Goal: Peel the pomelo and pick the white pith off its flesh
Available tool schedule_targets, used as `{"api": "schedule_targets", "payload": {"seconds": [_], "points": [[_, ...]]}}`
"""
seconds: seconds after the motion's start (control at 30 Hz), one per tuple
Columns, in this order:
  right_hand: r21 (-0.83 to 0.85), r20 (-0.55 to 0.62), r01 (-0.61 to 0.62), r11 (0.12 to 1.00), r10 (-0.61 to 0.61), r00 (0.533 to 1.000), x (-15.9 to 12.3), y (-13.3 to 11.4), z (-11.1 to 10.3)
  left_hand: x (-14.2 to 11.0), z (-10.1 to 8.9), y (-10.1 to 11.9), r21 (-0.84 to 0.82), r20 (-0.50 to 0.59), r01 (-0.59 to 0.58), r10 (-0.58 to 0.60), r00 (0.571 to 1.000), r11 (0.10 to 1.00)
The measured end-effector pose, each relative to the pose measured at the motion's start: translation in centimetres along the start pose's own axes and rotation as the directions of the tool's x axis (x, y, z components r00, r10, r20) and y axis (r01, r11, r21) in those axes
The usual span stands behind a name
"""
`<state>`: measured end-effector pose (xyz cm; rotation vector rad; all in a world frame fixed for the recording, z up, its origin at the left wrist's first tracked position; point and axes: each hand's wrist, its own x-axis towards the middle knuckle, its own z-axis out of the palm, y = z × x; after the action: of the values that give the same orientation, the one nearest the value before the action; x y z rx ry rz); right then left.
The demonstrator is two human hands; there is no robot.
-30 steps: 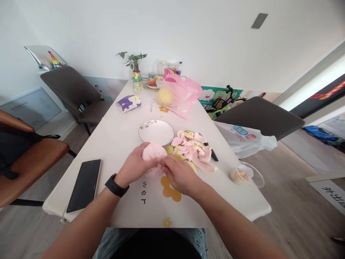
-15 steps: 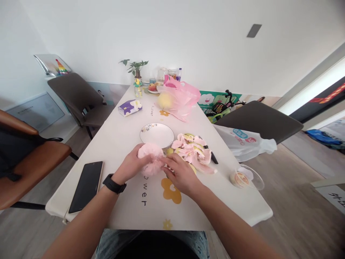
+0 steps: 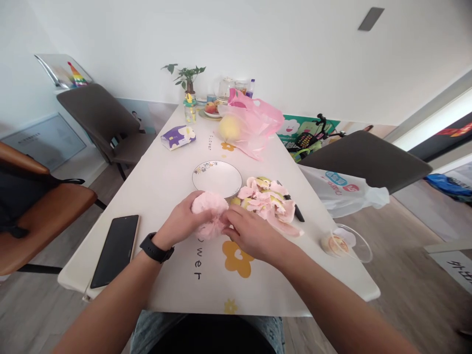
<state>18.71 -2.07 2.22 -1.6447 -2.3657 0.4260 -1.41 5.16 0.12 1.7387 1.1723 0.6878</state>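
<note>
A peeled pomelo (image 3: 208,214), round with pinkish-white pith, is held above the near part of the table. My left hand (image 3: 186,216), with a black watch on its wrist, is closed around its left side, the thumb across the near face. On the right side, my right hand (image 3: 247,227) has its fingers bent and pinched against the fruit's pith; the fingertips are partly hidden. Just beyond the fruit lies a white plate (image 3: 217,179) with small printed figures on its rim. A heap of pink and green pomelo peel (image 3: 271,199) lies right of the plate, partly covering a black-handled knife (image 3: 299,212).
A phone (image 3: 115,250) lies at the table's left edge. Farther back are a purple tissue pack (image 3: 178,137), a pink plastic bag (image 3: 258,120) with a yellow pomelo (image 3: 229,129), and a potted plant (image 3: 189,78). A clear container (image 3: 354,243) hangs near the right edge.
My view has shifted slightly, so the background sits differently. My right fingers have moved in closer against the pomelo's right side; my left hand keeps its hold.
</note>
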Motion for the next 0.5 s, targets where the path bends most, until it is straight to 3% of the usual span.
{"api": "schedule_targets", "payload": {"seconds": [0.3, 0.5], "points": [[-0.007, -0.05, 0.059, 0.998, -0.06, 0.997, -0.2, 0.8, 0.8, 0.1, 0.1, 0.3, 0.008, -0.001, 0.017, -0.017, 1.0, 1.0], [0.241, -0.187, -0.03, 0.97, 0.077, 0.979, -0.4, 0.8, 2.4, -0.3, -0.1, -0.6, -0.096, -0.052, 0.043, -0.048, 0.997, 0.994]]}}
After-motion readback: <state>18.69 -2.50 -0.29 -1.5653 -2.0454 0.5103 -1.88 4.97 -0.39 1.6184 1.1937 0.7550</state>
